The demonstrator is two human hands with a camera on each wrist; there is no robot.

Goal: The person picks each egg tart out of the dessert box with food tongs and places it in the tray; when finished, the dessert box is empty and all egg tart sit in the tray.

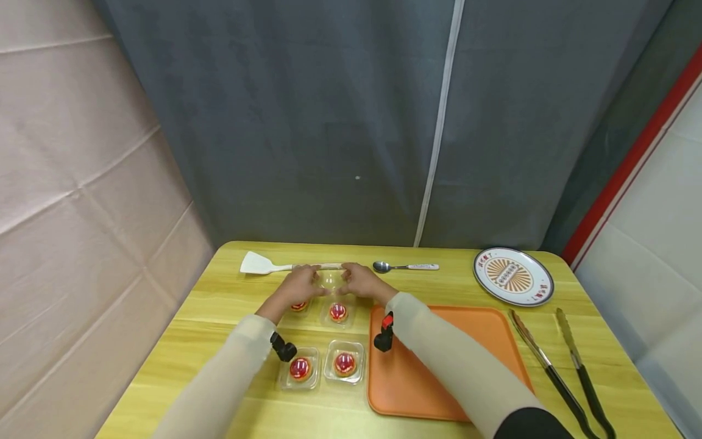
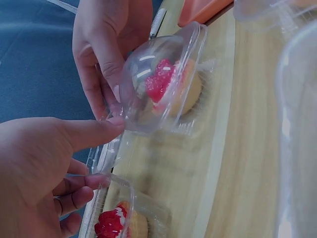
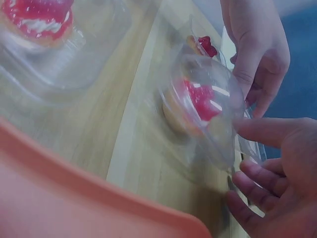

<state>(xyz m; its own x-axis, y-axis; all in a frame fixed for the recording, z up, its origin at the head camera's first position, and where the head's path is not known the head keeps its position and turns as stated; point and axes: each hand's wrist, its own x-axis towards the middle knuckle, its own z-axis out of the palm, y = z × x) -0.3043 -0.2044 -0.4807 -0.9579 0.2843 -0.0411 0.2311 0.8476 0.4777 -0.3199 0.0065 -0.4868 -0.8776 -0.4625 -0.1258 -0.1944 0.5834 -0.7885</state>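
Note:
Both hands are at a clear domed plastic lid (image 2: 138,82), tilted up at the back of an opened container with a red-topped tart (image 1: 337,313). My left hand (image 1: 300,285) holds the lid's left side, its thumb against the plastic and its other fingers bent behind. On the opposite side, my right hand (image 1: 362,282) holds the lid with the thumb on the dome; its lower fingers are spread apart. Another boxed tart (image 2: 110,222) sits just left, partly covered by the left hand. Nearer the front are two more boxed tarts, a left one (image 1: 300,369) and a right one (image 1: 345,364).
An orange tray (image 1: 439,390) lies right of the containers, under the right forearm. Behind the hands are a white spatula (image 1: 256,263) and a spoon (image 1: 382,267). A patterned plate (image 1: 510,276) stands at the back right, with black-handled tongs (image 1: 554,372) in front.

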